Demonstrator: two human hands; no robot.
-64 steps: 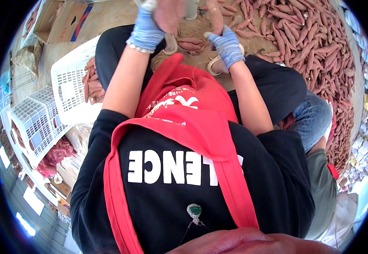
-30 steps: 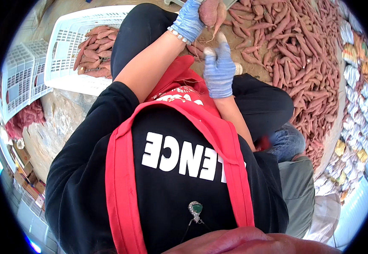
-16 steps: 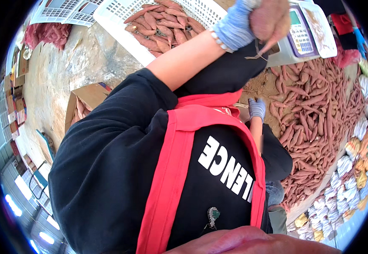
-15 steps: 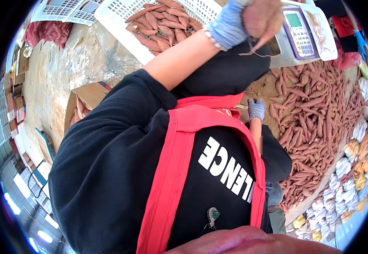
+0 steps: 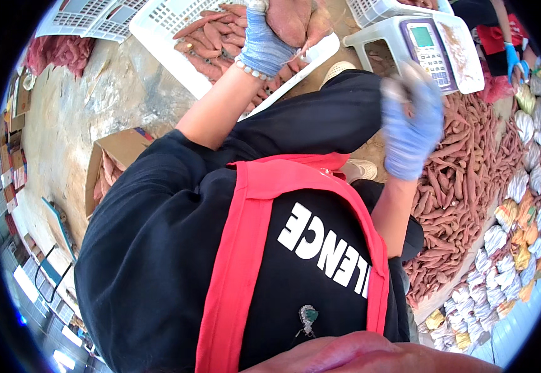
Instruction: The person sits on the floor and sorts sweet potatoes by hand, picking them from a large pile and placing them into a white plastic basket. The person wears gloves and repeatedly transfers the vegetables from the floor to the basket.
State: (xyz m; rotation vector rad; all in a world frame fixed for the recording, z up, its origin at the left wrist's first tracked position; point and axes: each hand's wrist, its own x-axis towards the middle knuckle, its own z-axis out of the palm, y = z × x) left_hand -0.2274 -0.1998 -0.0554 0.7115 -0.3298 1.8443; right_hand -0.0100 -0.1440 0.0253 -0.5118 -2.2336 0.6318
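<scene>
Left grip: gloved in blue, my left grip [image 5: 265, 45], clamped on at least two sweet potatoes [image 5: 288, 20]; most of the fingers hidden behind them.
Held load: above the crate [image 5: 158, 37], near its right-hand end; a thin root trails off one; can't tell if they touch the rim.
Crate: white, slatted, tilted in view, on the floor [image 5: 130, 81], with a layer of loose roots [image 5: 214, 37] inside.
Right grip: also blue glove, my right grip [image 5: 412, 121], raised, thumb and fingers apart; fingertips blurred.
Nearest to right: the scale [image 5: 425, 56], purple and white, green display plus keypad, sitting on a white stool [image 5: 359, 53].
Heap: big heap [image 5: 457, 193] of reddish roots, right side, below the stool in view; my right forearm overlaps its edge.
Past the heap: long row of bundles [image 5: 491, 255], white, yellow, orange.
My body: red apron [image 5: 224, 280] over black shirt [image 5: 146, 248]; bead bracelet [image 5: 252, 69] on left wrist; dark trouser leg [image 5: 314, 115] between crate and stool.
Left floor: open carton [image 5: 118, 146] with roots in it; red net sack [image 5: 62, 53] farther up.
Co-worker: blue-gloved hand [image 5: 513, 59], upper right, beyond the scale.
</scene>
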